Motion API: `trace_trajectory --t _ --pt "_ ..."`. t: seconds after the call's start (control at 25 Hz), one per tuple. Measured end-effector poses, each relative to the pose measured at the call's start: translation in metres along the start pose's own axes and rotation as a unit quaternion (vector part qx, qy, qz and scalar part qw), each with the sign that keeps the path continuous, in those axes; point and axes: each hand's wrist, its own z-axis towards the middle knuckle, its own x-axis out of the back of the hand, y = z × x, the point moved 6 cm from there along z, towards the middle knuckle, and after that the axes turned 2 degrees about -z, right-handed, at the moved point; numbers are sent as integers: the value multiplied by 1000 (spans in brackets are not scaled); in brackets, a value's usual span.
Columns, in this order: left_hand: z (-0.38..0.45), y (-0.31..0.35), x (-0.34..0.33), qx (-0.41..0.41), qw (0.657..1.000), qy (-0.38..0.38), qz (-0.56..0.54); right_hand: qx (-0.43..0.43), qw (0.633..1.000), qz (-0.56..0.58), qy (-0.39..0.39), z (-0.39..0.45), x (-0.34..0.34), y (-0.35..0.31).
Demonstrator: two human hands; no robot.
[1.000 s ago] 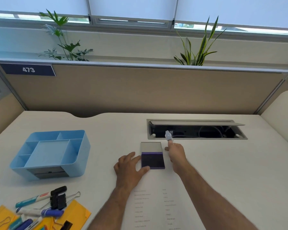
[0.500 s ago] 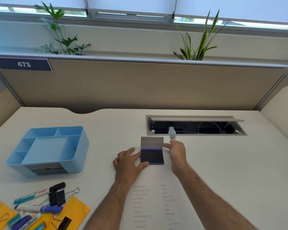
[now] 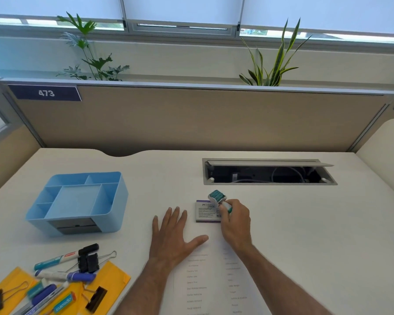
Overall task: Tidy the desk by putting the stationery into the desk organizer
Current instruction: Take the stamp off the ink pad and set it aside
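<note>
Right hand grips teal-white stamp over closed ink pad at bench centre. Left hand flat, fingers spread, empty. Blue organizer at 9 o'clock; markers, binder clips at 7 o'clock.

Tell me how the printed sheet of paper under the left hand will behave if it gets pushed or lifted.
The printed sheet looks thin and flat, so it would probably flop when lifted by one edge. It likely weighs very little and may slide on the smooth desk if pushed. The left hand resting near its top edge probably keeps it from shifting.
</note>
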Motion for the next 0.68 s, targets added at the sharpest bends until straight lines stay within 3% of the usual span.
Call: trace_trajectory --t 0.16,0.68 --pt "-13 -6 -8 -24 999 -14 43 86 995 -42 11 -7 -6 -9" --pt "-13 -11 -13 -38 998 14 51 65 995 -64 -36 -11 -15 0"
